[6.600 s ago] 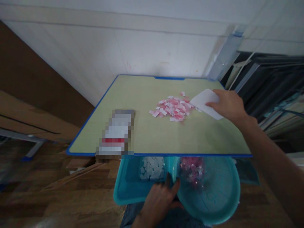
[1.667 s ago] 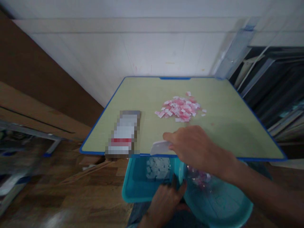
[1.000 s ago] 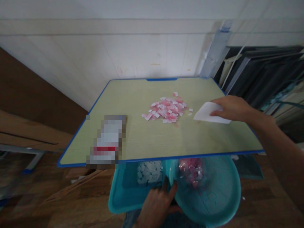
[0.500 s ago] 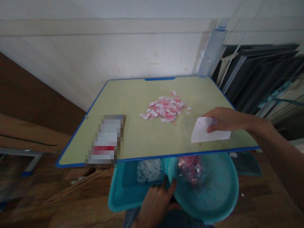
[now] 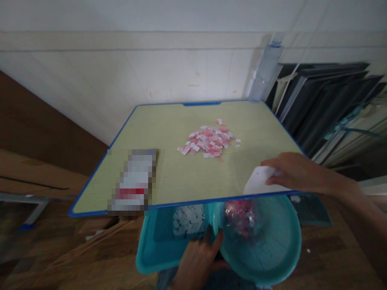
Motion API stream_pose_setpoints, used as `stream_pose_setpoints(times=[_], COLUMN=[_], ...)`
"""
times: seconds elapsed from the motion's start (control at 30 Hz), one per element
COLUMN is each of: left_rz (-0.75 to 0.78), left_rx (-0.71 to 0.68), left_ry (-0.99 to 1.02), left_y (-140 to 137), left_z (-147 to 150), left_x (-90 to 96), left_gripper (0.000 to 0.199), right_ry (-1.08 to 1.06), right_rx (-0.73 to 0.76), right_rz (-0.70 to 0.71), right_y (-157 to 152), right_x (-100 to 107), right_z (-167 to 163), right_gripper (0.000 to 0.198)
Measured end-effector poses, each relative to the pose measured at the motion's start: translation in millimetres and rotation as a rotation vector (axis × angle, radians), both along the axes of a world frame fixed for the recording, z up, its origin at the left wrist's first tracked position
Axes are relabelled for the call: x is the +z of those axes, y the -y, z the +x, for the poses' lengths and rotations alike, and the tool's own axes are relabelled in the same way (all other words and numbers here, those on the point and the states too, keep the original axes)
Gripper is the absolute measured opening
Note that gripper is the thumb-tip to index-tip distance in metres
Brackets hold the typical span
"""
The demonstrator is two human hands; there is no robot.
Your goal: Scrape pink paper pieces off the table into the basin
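My right hand (image 5: 287, 173) grips a white flat scraper (image 5: 260, 179) by its upper edge. The scraper stands on the yellow-green tabletop (image 5: 169, 173) at its front right edge. Beyond it lies a heap of small pink and white pieces (image 5: 208, 141), apart from the scraper. Below the table edge, my left hand (image 5: 199, 255) is closed on the rim of a round turquoise basin (image 5: 281, 241), where it meets a rectangular turquoise tub (image 5: 148, 257). Inside the basin sits a clear bag of pink material (image 5: 242, 215). White squarish pieces (image 5: 189, 219) lie in the tub.
A blurred-out flat object (image 5: 134, 179) lies at the table's left front. Behind the right back corner stands a clear plastic bottle (image 5: 266, 72). Dark panels (image 5: 326, 92) lean at the right, and a white wall (image 5: 169, 72) rises behind the table.
My right hand has drawn the scraper toward me, to the table's front edge. My left hand stays at the basin rim. The view has shifted slightly.
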State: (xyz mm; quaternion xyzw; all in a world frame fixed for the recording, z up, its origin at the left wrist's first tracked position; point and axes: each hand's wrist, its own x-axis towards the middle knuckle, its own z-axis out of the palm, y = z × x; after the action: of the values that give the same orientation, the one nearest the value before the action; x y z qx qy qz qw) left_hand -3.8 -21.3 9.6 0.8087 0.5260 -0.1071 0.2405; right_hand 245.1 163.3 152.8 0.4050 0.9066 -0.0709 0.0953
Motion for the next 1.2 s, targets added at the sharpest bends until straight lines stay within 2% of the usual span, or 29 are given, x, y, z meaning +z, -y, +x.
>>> stream_pose_setpoints(times=[0.1,0.2,0.4,0.5,0.63,0.7,0.83,1.0,1.2], left_rz=[0.009,0.027,0.013,0.0,-0.041,-0.047,-0.021,-0.022,-0.018], left_rx=[-0.004,0.002,0.003,0.008,0.012,0.014,0.013,0.024,0.007], left_ry=[-0.008,-0.014,-0.012,-0.01,0.002,-0.006,-0.002,0.005,0.0], left_y=[-0.1,0.3,-0.2,-1.2,-2.2,-1.8,0.2,0.5,-0.6], left_z=[0.0,-0.1,-0.1,-0.1,-0.3,-0.4,-0.3,0.0,-0.5], left_x=[0.3,-0.1,1.2,2.6,4.0,3.0,-1.8,-3.3,-1.0], left_gripper=[0.074,0.074,0.076,0.075,0.074,0.077,0.078,0.078,0.077], right_ry=[0.039,0.044,-0.02,-0.016,0.071,0.103,0.125,0.162,0.178], right_rx=[-0.004,0.001,-0.007,0.0,-0.187,-0.275,-0.307,-0.255,-0.114], right_rz=[0.086,0.105,-0.003,0.027,0.364,0.428,0.44,0.413,0.326], right_y=[18.5,34.7,49.3,34.2,-14.7,-42.3,-76.0,-69.7,-43.5], right_x=[-1.6,-1.7,4.2,10.0,13.7,10.7,-0.7,-7.6,2.2], right_z=[4.7,6.7,11.8,13.4,5.3,-2.3,-14.4,-12.6,0.0], right_gripper=[0.023,0.023,0.031,0.028,0.032,0.035,0.038,0.036,0.031])
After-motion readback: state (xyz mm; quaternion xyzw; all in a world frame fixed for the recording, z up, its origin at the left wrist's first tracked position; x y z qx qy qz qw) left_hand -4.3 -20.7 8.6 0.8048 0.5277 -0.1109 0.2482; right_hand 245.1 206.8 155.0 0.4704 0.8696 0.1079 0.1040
